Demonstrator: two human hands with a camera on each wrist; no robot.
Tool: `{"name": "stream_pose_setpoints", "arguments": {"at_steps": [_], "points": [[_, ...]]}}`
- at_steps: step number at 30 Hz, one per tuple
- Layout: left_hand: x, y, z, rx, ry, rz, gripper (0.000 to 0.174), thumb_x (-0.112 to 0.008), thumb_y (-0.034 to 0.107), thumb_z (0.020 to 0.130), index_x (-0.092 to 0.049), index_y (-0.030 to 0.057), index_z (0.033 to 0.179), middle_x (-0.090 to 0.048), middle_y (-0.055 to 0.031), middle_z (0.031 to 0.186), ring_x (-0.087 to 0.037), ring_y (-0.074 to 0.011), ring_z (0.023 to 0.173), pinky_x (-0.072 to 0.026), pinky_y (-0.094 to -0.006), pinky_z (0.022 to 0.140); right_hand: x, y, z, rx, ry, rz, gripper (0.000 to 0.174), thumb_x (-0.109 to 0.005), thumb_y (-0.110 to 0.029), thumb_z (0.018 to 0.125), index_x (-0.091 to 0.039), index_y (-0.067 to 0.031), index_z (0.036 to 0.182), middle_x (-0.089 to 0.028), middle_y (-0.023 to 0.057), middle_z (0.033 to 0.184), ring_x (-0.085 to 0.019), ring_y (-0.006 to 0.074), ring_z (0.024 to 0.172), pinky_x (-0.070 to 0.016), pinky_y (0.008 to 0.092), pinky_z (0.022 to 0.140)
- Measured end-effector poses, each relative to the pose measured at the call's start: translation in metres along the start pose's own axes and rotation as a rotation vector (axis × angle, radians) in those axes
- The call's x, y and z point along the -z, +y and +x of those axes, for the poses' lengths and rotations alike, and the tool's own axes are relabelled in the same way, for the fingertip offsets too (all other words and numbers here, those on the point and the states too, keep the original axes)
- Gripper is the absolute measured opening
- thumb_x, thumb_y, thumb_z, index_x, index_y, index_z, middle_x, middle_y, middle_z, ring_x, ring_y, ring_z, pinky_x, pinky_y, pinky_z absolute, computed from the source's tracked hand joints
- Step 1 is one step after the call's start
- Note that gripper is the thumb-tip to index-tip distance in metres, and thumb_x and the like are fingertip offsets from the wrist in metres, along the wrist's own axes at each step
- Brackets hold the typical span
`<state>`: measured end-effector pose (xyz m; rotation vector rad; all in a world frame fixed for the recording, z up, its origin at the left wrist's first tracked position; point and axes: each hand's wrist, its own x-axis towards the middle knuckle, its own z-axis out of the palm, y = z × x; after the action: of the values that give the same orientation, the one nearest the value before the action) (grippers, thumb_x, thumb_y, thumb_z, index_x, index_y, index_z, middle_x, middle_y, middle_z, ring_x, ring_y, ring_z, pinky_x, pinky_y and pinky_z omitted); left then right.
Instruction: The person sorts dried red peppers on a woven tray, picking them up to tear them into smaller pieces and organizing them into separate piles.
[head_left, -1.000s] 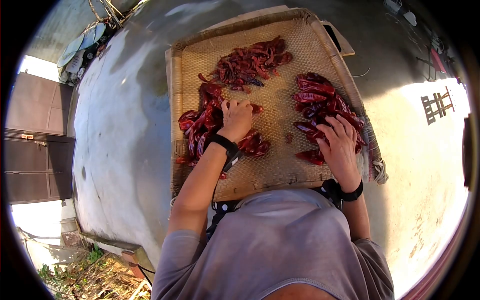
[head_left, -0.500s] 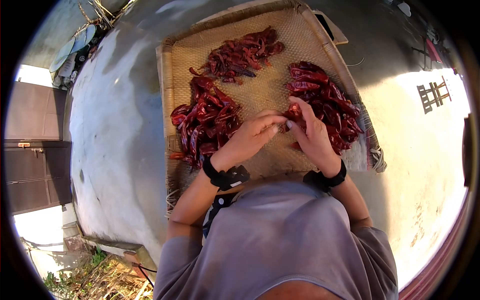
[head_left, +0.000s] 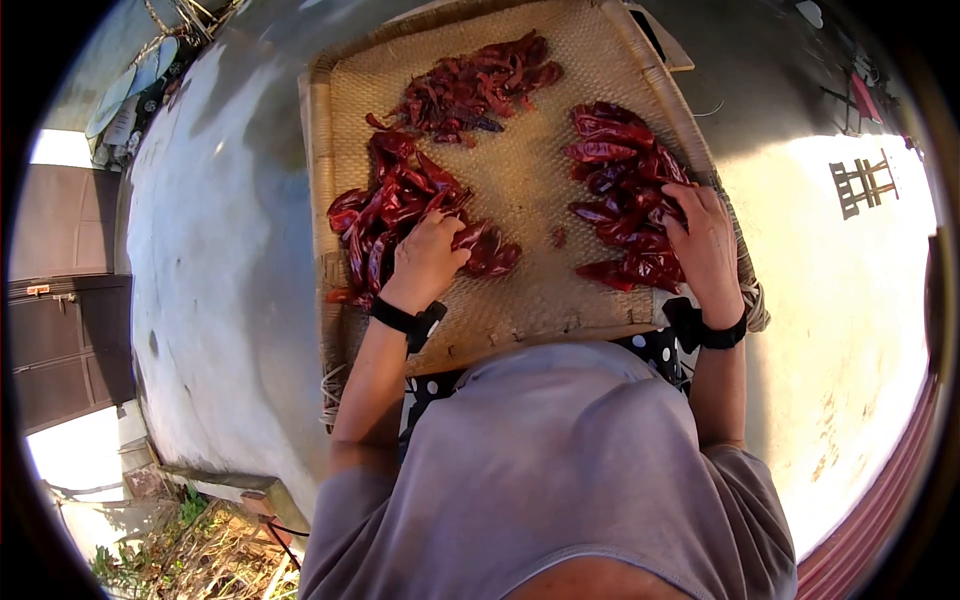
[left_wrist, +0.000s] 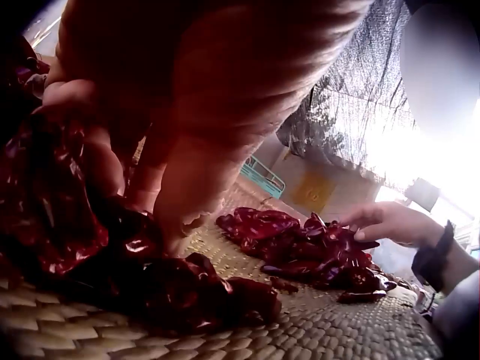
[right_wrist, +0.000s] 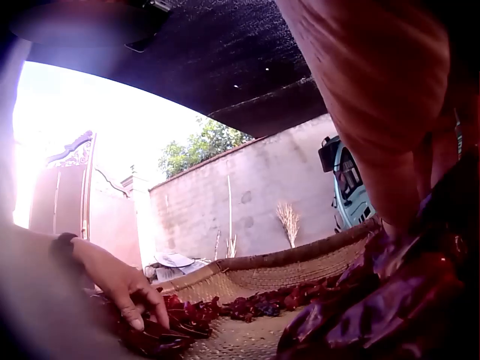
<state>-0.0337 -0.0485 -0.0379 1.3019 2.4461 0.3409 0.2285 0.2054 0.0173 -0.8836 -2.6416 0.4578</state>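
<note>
On the woven tray (head_left: 540,290), the left hand (head_left: 425,262) reaches into the left peppers (head_left: 385,215); I can't tell if its grip has one. The right hand (head_left: 708,250), grip released, touches the right peppers (head_left: 625,225).

Left of the head view, brown metal doors (head_left: 70,335) border a concrete floor (head_left: 215,260); sunlight brightens the right.

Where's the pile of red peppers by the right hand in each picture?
Head: the pepper pile is on the right side, by the right hand.
Left wrist: the pepper pile is right of the middle, farther away.
Right wrist: the pepper pile is close up, bottom right.
All three show the woven tray.
</note>
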Motion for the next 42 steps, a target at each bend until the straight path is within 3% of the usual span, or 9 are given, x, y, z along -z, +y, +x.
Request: {"name": "stream_pose_setpoints", "arguments": {"at_steps": [6, 10, 13, 16, 21, 24, 30, 35, 42], "points": [[0.009, 0.007, 0.001, 0.098, -0.070, -0.125, 0.038, -0.074, 0.018, 0.084, -0.063, 0.0078, 0.119, -0.066, -0.0123, 0.110, -0.066, -0.0285, 0.099, -0.0523, -0.0409, 0.084, -0.006, -0.026, 0.014, 0.066, 0.195, 0.151, 0.031, -0.065, -0.008, 0.091, -0.064, -0.0097, 0.123, -0.062, 0.0113, 0.119, -0.058, 0.0320, 0.113, -0.0463, 0.0423, 0.098], [0.021, 0.013, -0.003, 0.130, 0.003, -0.273, 0.037, -0.076, 0.016, 0.083, -0.063, 0.0065, 0.117, -0.067, -0.0109, 0.104, -0.065, -0.0257, 0.092, -0.0514, -0.0385, 0.080, -0.032, -0.075, 0.024, 0.145, 0.171, 0.662, 0.022, -0.065, -0.006, 0.095, -0.066, -0.0058, 0.117, -0.064, 0.0096, 0.110, -0.064, 0.0226, 0.095, -0.0521, 0.0331, 0.083], [0.025, 0.022, -0.006, 0.074, 0.074, -0.346, 0.036, -0.077, 0.017, 0.084, -0.063, 0.0044, 0.115, -0.066, -0.0101, 0.101, -0.063, -0.0223, 0.085, -0.0510, -0.0360, 0.076, -0.062, -0.091, 0.030, -0.016, -0.063, 0.995, 0.016, -0.060, -0.012, 0.101, -0.067, -0.0037, 0.113, -0.065, 0.0036, 0.100, -0.060, 0.0100, 0.089, -0.0512, 0.0286, 0.079], [0.024, 0.032, -0.013, 0.051, 0.069, -0.494, 0.035, -0.077, 0.017, 0.086, -0.062, 0.0024, 0.114, -0.065, -0.0082, 0.097, -0.061, -0.0166, 0.078, -0.0502, -0.0324, 0.072, -0.102, -0.091, 0.039, -0.035, -0.074, 1.406, 0.017, -0.058, -0.016, 0.103, -0.067, -0.0034, 0.110, -0.065, 0.0011, 0.098, -0.059, 0.0083, 0.086, -0.0501, 0.0278, 0.076], [0.002, 0.033, -0.003, 0.020, 0.102, -0.775, 0.023, -0.071, 0.012, 0.092, -0.060, 0.0022, 0.109, -0.061, -0.0008, 0.090, -0.056, -0.0073, 0.075, -0.0467, -0.0249, 0.066, -0.120, -0.092, 0.032, 0.106, -0.035, 0.953, 0.018, -0.065, -0.016, 0.097, -0.068, -0.0032, 0.109, -0.068, 0.0077, 0.093, -0.063, 0.0159, 0.082, -0.0524, 0.0301, 0.076], [-0.003, 0.033, 0.004, 0.072, 0.063, -1.064, 0.020, -0.070, 0.013, 0.094, -0.059, 0.0037, 0.108, -0.062, 0.0005, 0.090, -0.055, -0.0058, 0.075, -0.0458, -0.0236, 0.065, -0.117, -0.097, 0.030, 0.244, 0.024, 0.821, 0.021, -0.066, -0.014, 0.095, -0.067, -0.0051, 0.114, -0.068, 0.0115, 0.095, -0.066, 0.0204, 0.081, -0.0533, 0.0316, 0.072], [-0.011, 0.040, 0.014, 0.135, 0.172, -1.161, 0.020, -0.068, 0.016, 0.097, -0.059, 0.0047, 0.111, -0.062, 0.0016, 0.088, -0.057, -0.0049, 0.077, -0.0466, -0.0234, 0.067, -0.120, -0.092, 0.029, 0.217, -0.030, 0.755, 0.029, -0.066, -0.011, 0.094, -0.063, -0.0075, 0.123, -0.069, 0.0106, 0.093, -0.068, 0.0225, 0.079, -0.0543, 0.0325, 0.069], [-0.030, 0.021, 0.017, -0.198, 0.317, -0.273, 0.031, -0.069, 0.014, 0.090, -0.058, 0.0048, 0.118, -0.058, -0.0135, 0.112, -0.065, -0.0306, 0.095, -0.0549, -0.0399, 0.074, -0.116, -0.091, 0.027, 0.339, 0.010, 0.610, 0.030, -0.069, -0.012, 0.091, -0.064, -0.0092, 0.121, -0.066, 0.0097, 0.088, -0.066, 0.0258, 0.076, -0.0544, 0.0349, 0.068], [-0.037, 0.011, 0.021, -0.444, 0.447, -0.027, 0.031, -0.069, 0.009, 0.087, -0.061, 0.0088, 0.117, -0.061, -0.0095, 0.100, -0.065, -0.0310, 0.086, -0.0554, -0.0397, 0.073, -0.115, -0.095, 0.027, 0.409, 0.039, 0.448, 0.034, -0.070, -0.012, 0.089, -0.065, -0.0122, 0.122, -0.063, 0.0098, 0.098, -0.065, 0.0281, 0.083, -0.0549, 0.0358, 0.071]]}}
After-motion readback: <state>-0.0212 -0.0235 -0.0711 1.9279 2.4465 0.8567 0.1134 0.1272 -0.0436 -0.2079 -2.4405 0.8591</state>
